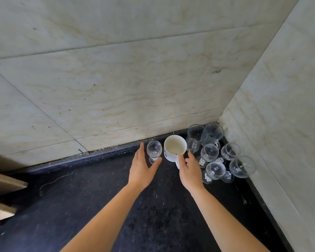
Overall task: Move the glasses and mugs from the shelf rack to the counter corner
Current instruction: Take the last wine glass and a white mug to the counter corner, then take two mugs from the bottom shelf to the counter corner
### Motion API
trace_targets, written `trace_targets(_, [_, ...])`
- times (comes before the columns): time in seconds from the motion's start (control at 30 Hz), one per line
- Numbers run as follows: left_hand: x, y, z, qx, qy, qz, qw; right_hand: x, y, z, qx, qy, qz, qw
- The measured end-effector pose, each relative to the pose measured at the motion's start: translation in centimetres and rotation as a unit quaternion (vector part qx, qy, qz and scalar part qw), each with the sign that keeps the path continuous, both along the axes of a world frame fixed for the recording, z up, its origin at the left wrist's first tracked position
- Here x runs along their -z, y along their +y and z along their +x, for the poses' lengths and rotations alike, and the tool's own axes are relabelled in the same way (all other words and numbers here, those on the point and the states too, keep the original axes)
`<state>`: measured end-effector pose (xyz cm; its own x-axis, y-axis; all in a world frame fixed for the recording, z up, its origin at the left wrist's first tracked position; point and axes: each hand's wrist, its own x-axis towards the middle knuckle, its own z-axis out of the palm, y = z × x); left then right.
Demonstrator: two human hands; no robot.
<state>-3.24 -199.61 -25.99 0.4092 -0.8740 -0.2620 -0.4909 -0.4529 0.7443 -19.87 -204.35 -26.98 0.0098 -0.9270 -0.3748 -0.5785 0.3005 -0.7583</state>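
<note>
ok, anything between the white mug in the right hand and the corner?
Yes. Two glass mugs and four stemmed glasses fill the corner right of the white mug, which the right hand holds by the handle. The nearest glass mug stands close beside it. It can only join the group's left edge.

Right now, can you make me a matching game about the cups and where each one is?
Things:
1. white mug
2. lone stemmed glass
3. clear glass mugs

Places:
A. deepest in the wall corner
B. between the spread fingers and thumb of the left hand
C. handle pinched by the right hand

Pairs: 1-C, 2-B, 3-A
</note>
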Motion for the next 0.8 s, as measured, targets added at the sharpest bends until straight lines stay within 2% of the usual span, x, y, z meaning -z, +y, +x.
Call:
trace_targets(0.1, [-3.9,1.8,0.4,0.024,-0.081,-0.037,0.996,-3.9,0.8,-1.2,-0.047,0.022,-0.080,0.995])
trace_targets(0.2, [-10.7,3.6,0.9,0.018,-0.177,-0.111,0.978,-10.0,1.0,-2.4,-0.093,0.063,-0.208,0.972])
trace_targets(0.33, [-20.9,7.8,0.5,-0.024,-0.328,-0.205,0.922,-19.4,2.1,-3.8,-0.130,0.089,-0.388,0.908])
trace_targets(0.5, [-28.6,18.0,-1.3,-0.090,-0.477,-0.225,0.845,-26.4,6.6,-4.4,-0.189,0.090,-0.564,0.799])
trace_targets(0.6, [-29.8,26.0,-2.2,-0.134,-0.518,-0.194,0.822,-27.7,11.0,-2.5,-0.242,0.053,-0.599,0.761])
trace_targets(0.7, [-30.9,35.2,-1.9,-0.191,-0.553,-0.130,0.801,-29.0,17.9,1.3,-0.308,0.000,-0.591,0.745])
trace_targets(0.8, [-32.4,44.2,-1.5,-0.266,-0.550,-0.110,0.784,-30.6,25.5,4.9,-0.375,-0.057,-0.573,0.727])
